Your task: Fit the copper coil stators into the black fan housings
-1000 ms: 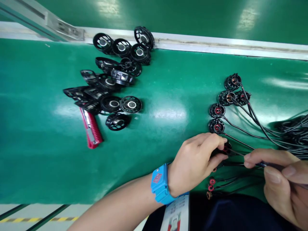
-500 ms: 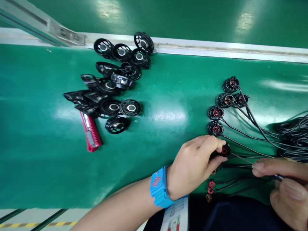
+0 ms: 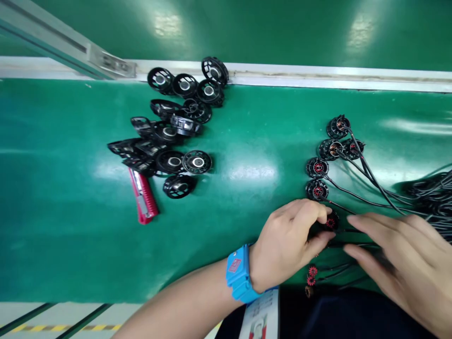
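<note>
My left hand [image 3: 300, 240], with a blue wrist strap [image 3: 238, 275], pinches a small round black motor part with red windings [image 3: 331, 221] between thumb and fingertips. To the right, my right hand [image 3: 402, 259] is open, thumb and fingers apart around the dark cable that runs from that part; I cannot tell whether it touches the cable. Just above the left fingertips lies another black motor part [image 3: 317, 189] with red windings and a cable. Below the hands are small bare red coils [image 3: 311, 275], partly in shadow.
Several cabled motor parts [image 3: 338, 126] lie above the hands, their leads running to a cable bundle [image 3: 432, 197] at the right. At the left sit a pile of black round housings [image 3: 197, 162] and a red box cutter [image 3: 144, 200]. A metal rail [image 3: 300, 77] crosses the green table.
My right hand has opened from its grip on a thin metal tool, now out of sight, and moved left toward the motor part. My left hand keeps its pinch. The view has shifted slightly.
</note>
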`<action>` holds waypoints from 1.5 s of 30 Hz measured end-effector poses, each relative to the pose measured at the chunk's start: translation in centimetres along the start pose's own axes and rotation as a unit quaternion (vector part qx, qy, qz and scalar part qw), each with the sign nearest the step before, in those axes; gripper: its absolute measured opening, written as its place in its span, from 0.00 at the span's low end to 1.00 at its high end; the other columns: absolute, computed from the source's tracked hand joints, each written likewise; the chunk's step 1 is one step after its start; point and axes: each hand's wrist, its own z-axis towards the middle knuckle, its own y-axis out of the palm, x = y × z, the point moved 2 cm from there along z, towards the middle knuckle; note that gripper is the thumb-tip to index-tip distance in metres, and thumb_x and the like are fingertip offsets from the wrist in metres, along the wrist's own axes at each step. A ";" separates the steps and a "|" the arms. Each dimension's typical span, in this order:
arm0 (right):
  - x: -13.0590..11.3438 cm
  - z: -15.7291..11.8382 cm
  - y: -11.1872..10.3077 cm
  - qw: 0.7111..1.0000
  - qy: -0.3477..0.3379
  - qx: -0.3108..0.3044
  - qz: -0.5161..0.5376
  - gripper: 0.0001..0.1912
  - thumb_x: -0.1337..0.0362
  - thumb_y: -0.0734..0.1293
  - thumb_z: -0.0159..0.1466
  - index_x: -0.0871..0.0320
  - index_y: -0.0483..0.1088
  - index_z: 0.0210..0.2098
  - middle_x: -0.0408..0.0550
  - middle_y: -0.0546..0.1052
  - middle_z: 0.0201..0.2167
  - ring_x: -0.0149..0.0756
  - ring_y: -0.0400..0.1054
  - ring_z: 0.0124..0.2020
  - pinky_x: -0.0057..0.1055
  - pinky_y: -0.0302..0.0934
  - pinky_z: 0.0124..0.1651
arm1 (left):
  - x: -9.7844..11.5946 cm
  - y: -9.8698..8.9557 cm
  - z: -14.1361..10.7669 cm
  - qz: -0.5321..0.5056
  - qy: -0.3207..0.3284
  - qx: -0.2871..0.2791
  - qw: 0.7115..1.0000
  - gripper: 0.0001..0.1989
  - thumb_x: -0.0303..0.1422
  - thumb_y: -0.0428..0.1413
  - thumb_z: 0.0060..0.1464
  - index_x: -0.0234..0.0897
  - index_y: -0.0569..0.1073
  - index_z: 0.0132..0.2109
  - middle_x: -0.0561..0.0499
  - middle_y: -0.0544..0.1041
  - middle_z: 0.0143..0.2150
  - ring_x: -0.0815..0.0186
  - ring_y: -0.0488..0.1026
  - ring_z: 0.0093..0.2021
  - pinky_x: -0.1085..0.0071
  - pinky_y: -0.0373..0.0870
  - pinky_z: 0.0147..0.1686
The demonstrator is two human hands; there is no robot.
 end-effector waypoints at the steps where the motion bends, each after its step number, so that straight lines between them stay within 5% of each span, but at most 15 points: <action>1: -0.4 1.0 0.3 1.000 -0.015 -0.004 -0.017 0.19 0.66 0.70 0.72 0.62 0.72 0.60 0.52 0.81 0.48 0.39 0.74 0.42 0.40 0.66 0.50 | 0.0 0.0 0.0 0.002 -0.001 0.000 1.000 0.14 0.27 0.65 0.61 0.41 0.66 0.44 0.50 0.84 0.46 0.61 0.84 0.46 0.65 0.81 0.45; 10: -0.4 1.7 1.2 0.999 -0.027 0.040 0.015 0.13 0.75 0.74 0.66 0.60 0.76 0.49 0.44 0.82 0.40 0.33 0.72 0.37 0.37 0.66 0.48 | 0.1 0.2 0.1 -0.004 0.020 0.009 1.000 0.13 0.25 0.63 0.60 0.41 0.67 0.45 0.48 0.82 0.46 0.60 0.83 0.51 0.64 0.82 0.48; 15: -0.4 1.8 1.1 0.999 -0.026 0.027 0.008 0.12 0.73 0.72 0.69 0.59 0.76 0.51 0.44 0.82 0.43 0.33 0.72 0.37 0.38 0.65 0.48 | 1.5 -1.6 0.0 0.070 0.110 0.053 0.990 0.10 0.21 0.60 0.62 0.38 0.72 0.47 0.47 0.83 0.47 0.64 0.83 0.45 0.68 0.81 0.43; 19: -0.4 1.4 1.5 0.998 -0.051 0.022 -0.027 0.15 0.74 0.68 0.71 0.62 0.74 0.56 0.48 0.81 0.45 0.37 0.71 0.40 0.40 0.64 0.48 | 2.9 -2.9 0.0 0.173 0.219 0.008 0.960 0.09 0.23 0.63 0.63 0.31 0.77 0.50 0.43 0.85 0.51 0.60 0.83 0.45 0.65 0.79 0.41; 23: -0.3 1.6 2.1 0.997 -0.044 -0.003 -0.062 0.12 0.73 0.63 0.73 0.62 0.75 0.52 0.51 0.80 0.42 0.40 0.69 0.39 0.41 0.61 0.46 | 3.2 -2.2 0.4 0.274 0.262 -0.053 0.924 0.09 0.23 0.57 0.68 0.27 0.79 0.52 0.41 0.86 0.50 0.60 0.82 0.42 0.65 0.79 0.37; 29: -0.2 2.0 2.4 0.995 -0.058 -0.003 -0.079 0.12 0.72 0.60 0.74 0.62 0.74 0.49 0.50 0.79 0.39 0.39 0.66 0.37 0.38 0.59 0.44 | 2.5 -1.5 0.7 0.235 0.248 -0.047 0.939 0.12 0.23 0.51 0.72 0.31 0.80 0.48 0.46 0.86 0.47 0.63 0.81 0.40 0.66 0.82 0.40; 35: -0.1 1.8 2.7 0.995 -0.049 0.005 -0.088 0.11 0.73 0.62 0.73 0.61 0.74 0.51 0.49 0.77 0.36 0.39 0.64 0.36 0.38 0.58 0.44 | 0.7 -2.4 0.7 0.166 0.165 -0.064 0.970 0.17 0.30 0.56 0.71 0.35 0.72 0.64 0.42 0.80 0.62 0.61 0.79 0.57 0.61 0.80 0.57; 38: 0.1 1.6 2.8 0.996 -0.048 0.006 -0.081 0.13 0.73 0.63 0.72 0.61 0.74 0.53 0.50 0.78 0.38 0.40 0.66 0.38 0.38 0.59 0.46 | 0.0 -3.1 1.0 0.169 0.139 -0.079 0.973 0.19 0.36 0.61 0.68 0.37 0.74 0.63 0.42 0.78 0.63 0.59 0.77 0.57 0.58 0.78 0.59; 45: 0.2 1.5 3.1 0.995 -0.044 0.010 -0.086 0.14 0.72 0.63 0.71 0.60 0.75 0.53 0.49 0.79 0.40 0.39 0.68 0.39 0.39 0.61 0.48 | -0.4 -3.0 1.2 0.244 0.206 -0.074 0.945 0.13 0.37 0.59 0.70 0.38 0.78 0.57 0.45 0.82 0.60 0.58 0.78 0.54 0.58 0.81 0.54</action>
